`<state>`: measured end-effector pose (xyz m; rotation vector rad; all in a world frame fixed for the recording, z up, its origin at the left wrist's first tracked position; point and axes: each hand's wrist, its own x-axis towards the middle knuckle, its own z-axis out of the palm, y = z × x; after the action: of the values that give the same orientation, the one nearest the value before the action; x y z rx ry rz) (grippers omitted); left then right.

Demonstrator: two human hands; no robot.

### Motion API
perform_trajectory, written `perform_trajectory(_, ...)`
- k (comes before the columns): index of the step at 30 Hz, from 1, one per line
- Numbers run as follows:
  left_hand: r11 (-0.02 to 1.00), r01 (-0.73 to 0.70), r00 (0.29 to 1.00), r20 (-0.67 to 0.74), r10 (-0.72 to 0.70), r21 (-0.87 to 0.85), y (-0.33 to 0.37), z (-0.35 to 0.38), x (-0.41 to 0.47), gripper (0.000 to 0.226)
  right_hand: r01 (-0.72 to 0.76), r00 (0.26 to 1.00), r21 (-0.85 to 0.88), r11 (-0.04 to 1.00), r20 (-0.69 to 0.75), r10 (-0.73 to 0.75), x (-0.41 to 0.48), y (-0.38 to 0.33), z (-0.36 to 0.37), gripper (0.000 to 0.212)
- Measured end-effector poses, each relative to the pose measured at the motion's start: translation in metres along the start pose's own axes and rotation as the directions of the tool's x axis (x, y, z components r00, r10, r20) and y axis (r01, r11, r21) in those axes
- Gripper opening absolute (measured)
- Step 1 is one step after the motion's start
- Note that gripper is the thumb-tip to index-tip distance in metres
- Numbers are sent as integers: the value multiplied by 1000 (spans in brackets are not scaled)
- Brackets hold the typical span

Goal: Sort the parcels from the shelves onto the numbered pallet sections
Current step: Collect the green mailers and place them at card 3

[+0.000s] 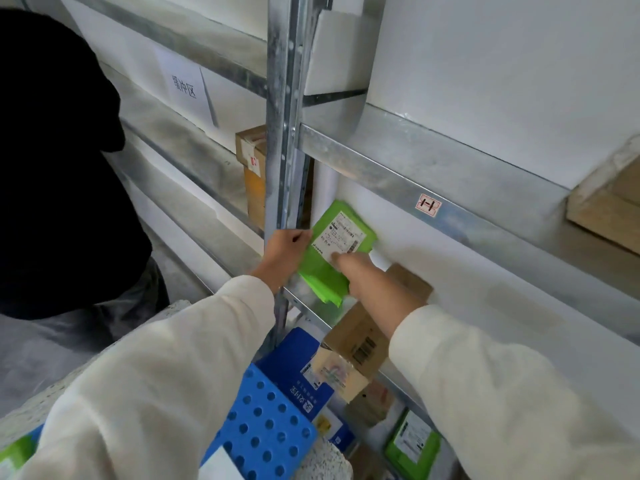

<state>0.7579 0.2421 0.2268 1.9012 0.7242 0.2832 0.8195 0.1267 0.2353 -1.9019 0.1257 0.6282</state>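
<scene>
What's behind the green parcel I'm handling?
Around the green parcel, a white back panel and the metal upright show. Directly behind it is hidden by the parcel, left hand and right hand.

A galvanised metal shelving rack (381,168) with white boards runs from near right to far left. A perforated upright post (282,133) divides it into two bays. A small sticker (428,205) marks the right bay's front beam. On the board above that beam, a cardboard box (609,206) lies at the right edge. One level down, a green mailer (341,237) is just beside the post; whether it rests on the board cannot be told. Lower still, a brown carton (360,337), a blue parcel (294,362) and a second green mailer (412,445) crowd together. In the left bay, a taped brown box (252,168) stands against the post.
</scene>
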Motion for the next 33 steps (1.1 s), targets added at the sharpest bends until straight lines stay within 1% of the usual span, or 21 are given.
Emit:
perform_trajectory(2,1000,-12,998,-68,11,-13,7,-10,-19,32,72,997,-41,997,-37,-73,-16,-4,-5,39)
perform_trajectory(5,994,-7,991,-135,-7,-105,9,-22,-54,30,163,981,-190,968,-77,-180,-46,-8,-14,43)
perform_trajectory(7,992,10,986,-163,-31,-129,2,-27,-80,30,240,963,-231,943,-64,-261,-67,-10,-18,41)
perform_trajectory(10,991,22,974,-222,-51,-134,-8,-29,-120,28,339,937,-252,906,10,-348,-99,3,-23,38)
perform_trajectory(13,981,52,951,-292,-105,-185,-18,-27,-161,28,369,929,-247,896,86,-359,-128,27,-28,38)
perform_trajectory(17,949,84,928,-322,-185,-302,-25,-27,-217,22,371,924,-223,901,185,-335,-161,52,-37,34)
perform_trajectory(19,916,77,913,-341,-223,-393,-26,-30,-245,23,398,909,-217,891,228,-350,-176,63,-38,33)
perform_trajectory(24,856,23,892,-377,-251,-516,-40,-42,-309,21,462,863,-237,854,341,-372,-216,92,-27,43)
perform_trajectory(26,850,1,872,-415,-258,-527,-48,-48,-331,17,494,841,-249,833,379,-385,-231,104,-19,42)
perform_trajectory(28,847,-1,854,-440,-276,-532,-58,-54,-349,18,514,825,-249,821,405,-394,-245,119,-10,40)
perform_trajectory(33,869,-2,800,-522,-296,-495,-84,-73,-379,22,500,814,-270,823,471,-340,-266,148,21,34)
